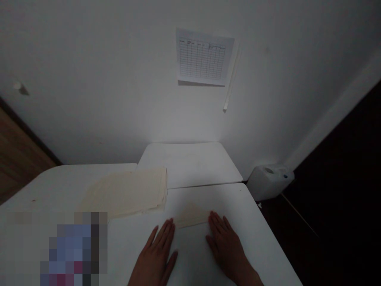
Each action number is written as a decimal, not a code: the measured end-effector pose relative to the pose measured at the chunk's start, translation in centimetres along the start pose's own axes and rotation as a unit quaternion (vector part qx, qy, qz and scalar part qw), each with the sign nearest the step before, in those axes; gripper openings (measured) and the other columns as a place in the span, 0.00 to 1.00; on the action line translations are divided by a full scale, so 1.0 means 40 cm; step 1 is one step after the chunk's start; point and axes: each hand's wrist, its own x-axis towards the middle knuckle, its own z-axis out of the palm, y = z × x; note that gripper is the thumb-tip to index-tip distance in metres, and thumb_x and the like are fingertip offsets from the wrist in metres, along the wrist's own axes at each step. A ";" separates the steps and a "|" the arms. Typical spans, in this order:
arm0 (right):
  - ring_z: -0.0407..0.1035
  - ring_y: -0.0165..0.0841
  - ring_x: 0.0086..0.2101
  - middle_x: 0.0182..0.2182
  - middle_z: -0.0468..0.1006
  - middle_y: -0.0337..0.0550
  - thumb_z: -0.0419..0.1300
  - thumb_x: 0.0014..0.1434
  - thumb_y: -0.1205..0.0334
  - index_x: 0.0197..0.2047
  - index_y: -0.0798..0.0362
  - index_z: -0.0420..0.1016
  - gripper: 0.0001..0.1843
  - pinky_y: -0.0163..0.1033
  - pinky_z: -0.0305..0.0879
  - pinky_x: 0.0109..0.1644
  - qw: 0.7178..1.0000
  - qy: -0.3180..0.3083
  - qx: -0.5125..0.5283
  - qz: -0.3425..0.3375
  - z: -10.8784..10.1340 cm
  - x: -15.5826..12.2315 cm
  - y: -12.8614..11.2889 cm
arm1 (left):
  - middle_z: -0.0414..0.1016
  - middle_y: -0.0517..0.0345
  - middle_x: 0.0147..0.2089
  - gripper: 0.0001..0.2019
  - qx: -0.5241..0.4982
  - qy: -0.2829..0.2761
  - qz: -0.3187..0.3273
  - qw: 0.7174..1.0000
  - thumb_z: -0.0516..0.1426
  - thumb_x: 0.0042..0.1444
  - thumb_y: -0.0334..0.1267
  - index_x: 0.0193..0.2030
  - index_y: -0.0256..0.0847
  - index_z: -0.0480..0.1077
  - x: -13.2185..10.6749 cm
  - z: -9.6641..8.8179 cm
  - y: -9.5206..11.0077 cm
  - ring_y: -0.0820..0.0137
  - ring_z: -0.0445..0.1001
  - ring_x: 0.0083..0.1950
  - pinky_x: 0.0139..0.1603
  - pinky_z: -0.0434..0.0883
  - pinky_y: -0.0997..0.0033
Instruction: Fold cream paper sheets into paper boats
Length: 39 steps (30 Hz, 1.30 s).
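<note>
A thin, pale beige sheet (192,216), which could be cloth or paper, lies flat on the white table (190,258) in front of me. My left hand (159,250) is at its left end, palm down with the fingers stretched out. At the right end rests my right hand (224,242), also flat, its fingertips on or just beside the sheet. To the left, a larger stack of similar beige sheets (131,190) lies with uneven edges near the middle of the tables.
Another white table (190,163) stands against the wall, behind a seam. A printed chart (202,59) and a narrow strip (232,79) hang on the wall. On the floor at right is a white plastic jug (264,184). A blurred patch (73,246) covers the lower left.
</note>
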 end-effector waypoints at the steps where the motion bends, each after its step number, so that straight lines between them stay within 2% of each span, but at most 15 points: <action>1: 0.50 0.43 0.64 0.67 0.52 0.49 0.45 0.70 0.53 0.70 0.55 0.47 0.30 0.54 0.52 0.66 1.000 -0.001 0.003 0.000 -0.001 0.000 0.001 | 0.53 0.49 0.70 0.32 0.008 0.005 -0.002 1.000 0.50 0.64 0.49 0.70 0.38 0.48 -0.008 -0.003 -0.004 0.59 0.56 0.69 0.66 0.60 0.55; 8: 0.49 0.43 0.65 0.66 0.52 0.49 0.45 0.69 0.52 0.69 0.56 0.50 0.29 0.55 0.51 0.66 1.000 -0.012 -0.006 0.020 -0.005 -0.003 0.022 | 0.60 0.47 0.67 0.28 0.042 0.028 -0.018 0.999 0.52 0.62 0.51 0.65 0.40 0.60 -0.031 0.008 -0.026 0.53 0.58 0.67 0.62 0.64 0.48; 12: 0.49 0.43 0.65 0.66 0.53 0.51 0.45 0.69 0.52 0.69 0.58 0.51 0.30 0.54 0.51 0.67 1.000 -0.012 -0.010 0.015 -0.011 -0.003 0.029 | 0.63 0.43 0.65 0.21 0.012 0.053 -0.060 0.997 0.51 0.63 0.46 0.58 0.36 0.68 -0.007 0.029 -0.019 0.52 0.63 0.65 0.60 0.67 0.50; 15: 0.49 0.43 0.64 0.66 0.55 0.53 0.46 0.69 0.52 0.68 0.60 0.53 0.30 0.54 0.51 0.67 1.000 -0.010 -0.019 0.012 -0.014 0.001 0.021 | 0.59 0.42 0.67 0.22 -0.024 0.069 -0.049 0.996 0.49 0.64 0.41 0.62 0.34 0.63 0.022 0.037 0.002 0.54 0.60 0.66 0.61 0.67 0.53; 18: 0.51 0.43 0.64 0.65 0.57 0.53 0.47 0.69 0.53 0.67 0.61 0.56 0.29 0.54 0.52 0.66 1.000 -0.005 -0.023 0.008 -0.018 0.007 0.008 | 0.56 0.45 0.69 0.27 -0.037 0.041 0.010 0.998 0.50 0.64 0.41 0.67 0.36 0.55 0.048 0.039 0.025 0.57 0.58 0.68 0.62 0.67 0.55; 20: 0.53 0.44 0.63 0.64 0.59 0.54 0.48 0.68 0.55 0.66 0.60 0.57 0.27 0.54 0.53 0.66 1.000 0.003 -0.022 0.009 -0.019 0.013 -0.003 | 0.57 0.44 0.68 0.28 -0.035 0.028 0.020 0.999 0.51 0.64 0.42 0.68 0.35 0.53 0.058 0.042 0.033 0.57 0.58 0.67 0.61 0.67 0.55; 23: 0.53 0.44 0.63 0.63 0.60 0.53 0.48 0.68 0.56 0.66 0.59 0.58 0.26 0.53 0.54 0.65 1.000 0.023 -0.012 0.014 -0.016 0.024 -0.024 | 0.59 0.45 0.67 0.26 -0.027 0.022 0.012 0.999 0.51 0.64 0.43 0.67 0.36 0.56 0.062 0.049 0.033 0.58 0.60 0.66 0.61 0.68 0.56; 27: 0.51 0.42 0.64 0.65 0.57 0.51 0.48 0.68 0.55 0.68 0.58 0.52 0.29 0.51 0.55 0.65 1.000 0.018 0.012 -0.018 0.002 0.039 -0.051 | 0.60 0.44 0.67 0.26 -0.014 0.024 0.006 1.000 0.51 0.64 0.43 0.66 0.35 0.58 0.055 0.059 0.030 0.57 0.61 0.66 0.60 0.69 0.55; 32: 0.49 0.42 0.65 0.66 0.54 0.51 0.46 0.69 0.56 0.69 0.58 0.49 0.29 0.53 0.53 0.66 1.000 0.013 0.008 -0.007 0.019 0.026 -0.033 | 0.58 0.45 0.68 0.26 -0.024 0.024 0.004 0.999 0.51 0.63 0.41 0.67 0.36 0.56 0.048 0.059 0.032 0.58 0.59 0.67 0.61 0.67 0.55; 36: 0.51 0.42 0.64 0.65 0.57 0.51 0.45 0.70 0.55 0.68 0.58 0.53 0.28 0.54 0.52 0.66 1.000 0.019 -0.008 0.023 0.009 0.008 -0.002 | 0.64 0.46 0.65 0.22 -0.045 0.037 -0.015 0.998 0.51 0.63 0.41 0.63 0.37 0.62 0.060 0.062 0.036 0.58 0.63 0.64 0.59 0.69 0.54; 39: 0.55 0.43 0.62 0.63 0.61 0.52 0.48 0.68 0.55 0.64 0.58 0.61 0.25 0.53 0.53 0.65 0.999 0.022 -0.016 0.033 -0.005 0.020 0.006 | 0.72 0.47 0.58 0.15 -0.063 0.040 -0.048 0.996 0.51 0.63 0.37 0.53 0.38 0.71 0.091 0.065 0.033 0.57 0.71 0.58 0.54 0.72 0.52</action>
